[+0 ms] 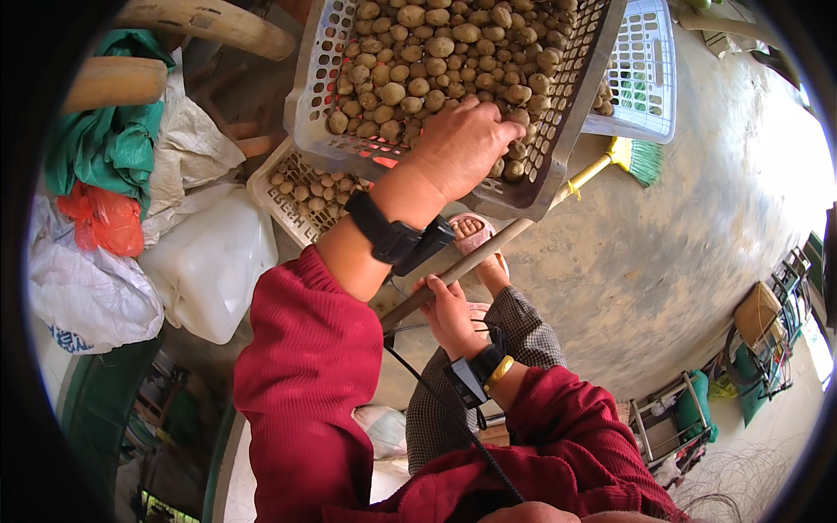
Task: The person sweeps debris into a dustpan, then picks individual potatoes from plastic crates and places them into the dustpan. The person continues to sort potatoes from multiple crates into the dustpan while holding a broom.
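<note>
My left hand (465, 145) reaches palm down into a grey plastic crate (592, 98) that holds many small brown potatoes (439, 47). Its fingertips are among the potatoes at the crate's near right side, and most of the fingers are hidden. Below the crate, my right hand (450, 315) grips the wooden handle of a broom (487, 250). The handle runs up to the right, passing by the crate's near corner, to green bristles (646, 163). Black straps with small devices sit on both wrists.
A lower crate (288, 196) of smaller potatoes stands under the near left corner. Behind is a pale blue basket (660, 78). At left lie a white plastic jug (216, 268), sacks (91, 281) and a red bag (104, 219). Racks (673, 418) stand along the right.
</note>
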Demonstrator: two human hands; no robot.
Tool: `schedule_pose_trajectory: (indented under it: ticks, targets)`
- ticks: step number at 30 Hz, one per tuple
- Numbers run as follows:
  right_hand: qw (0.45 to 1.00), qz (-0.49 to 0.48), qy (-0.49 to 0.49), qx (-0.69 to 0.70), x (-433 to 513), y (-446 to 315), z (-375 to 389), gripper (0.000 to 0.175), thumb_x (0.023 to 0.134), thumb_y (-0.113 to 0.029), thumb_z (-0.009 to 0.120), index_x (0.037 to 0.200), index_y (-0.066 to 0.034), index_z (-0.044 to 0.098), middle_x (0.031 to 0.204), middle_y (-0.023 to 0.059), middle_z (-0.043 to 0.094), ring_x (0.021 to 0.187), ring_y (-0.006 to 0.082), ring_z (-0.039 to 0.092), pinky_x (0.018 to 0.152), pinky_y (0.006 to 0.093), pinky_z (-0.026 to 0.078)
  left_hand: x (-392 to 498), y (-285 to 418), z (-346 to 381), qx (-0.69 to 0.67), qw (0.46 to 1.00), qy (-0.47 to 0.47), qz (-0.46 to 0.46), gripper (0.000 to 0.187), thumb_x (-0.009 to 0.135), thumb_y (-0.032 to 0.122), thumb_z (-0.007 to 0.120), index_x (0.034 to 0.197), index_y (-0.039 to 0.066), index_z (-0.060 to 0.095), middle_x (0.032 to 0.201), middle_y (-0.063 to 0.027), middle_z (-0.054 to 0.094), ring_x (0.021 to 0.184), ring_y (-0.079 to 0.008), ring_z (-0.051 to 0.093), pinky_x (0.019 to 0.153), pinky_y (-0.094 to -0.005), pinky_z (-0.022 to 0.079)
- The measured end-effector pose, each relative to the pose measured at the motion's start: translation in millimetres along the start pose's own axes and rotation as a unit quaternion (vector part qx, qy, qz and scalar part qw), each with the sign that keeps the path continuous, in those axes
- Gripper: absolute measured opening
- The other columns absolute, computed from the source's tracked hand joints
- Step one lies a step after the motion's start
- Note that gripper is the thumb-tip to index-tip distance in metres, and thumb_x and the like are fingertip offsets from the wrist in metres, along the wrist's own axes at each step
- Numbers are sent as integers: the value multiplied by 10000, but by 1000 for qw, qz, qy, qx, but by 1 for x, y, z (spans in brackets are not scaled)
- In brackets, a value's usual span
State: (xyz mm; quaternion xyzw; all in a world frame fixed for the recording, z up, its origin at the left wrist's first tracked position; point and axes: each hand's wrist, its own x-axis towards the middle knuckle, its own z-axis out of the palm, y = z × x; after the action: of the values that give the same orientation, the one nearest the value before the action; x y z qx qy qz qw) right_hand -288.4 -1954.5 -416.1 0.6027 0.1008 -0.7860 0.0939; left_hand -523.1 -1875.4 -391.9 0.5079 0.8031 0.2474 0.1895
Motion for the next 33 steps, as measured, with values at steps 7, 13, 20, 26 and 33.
schedule_pose_trajectory:
  ticks: [7,13,20,26,33]
  targets:
    - [1000,-2,-15,12,-1,-3,3,65,873,-124,463,903,-85,421,847,42,530,815,166,540,717,304,430,2,5,13,136,990,-11,24,215,730,139,546,943,145,575,774,-45,495,823,-218,518,705,-332,464]
    - [1000,-2,-16,18,-4,-5,3,70,870,-128,467,904,-91,419,851,41,529,812,165,540,716,299,427,-2,-14,-6,-88,988,18,-123,232,807,82,543,1036,41,549,1028,-125,579,913,-264,572,819,-332,479]
    - [1000,1,-15,24,-5,-5,5,86,872,-160,467,904,-99,415,835,23,531,791,131,539,644,251,412,27,-1,4,49,998,44,2,351,714,197,635,1053,144,560,1174,-32,474,1117,-246,411,935,-403,337]
    - [999,-5,-30,40,-5,-9,3,76,869,-130,472,909,-90,421,850,41,529,798,171,549,700,301,437,9,-26,-11,154,986,-16,-59,332,685,189,613,970,72,488,1028,-104,520,1073,-262,445,972,-414,301]
    - [998,-1,-36,46,-7,-12,4,77,872,-133,464,906,-88,411,843,36,524,810,149,537,691,277,426,3,-44,-41,277,953,61,-102,252,743,62,572,993,32,556,1012,-117,564,1059,-256,469,905,-406,387]
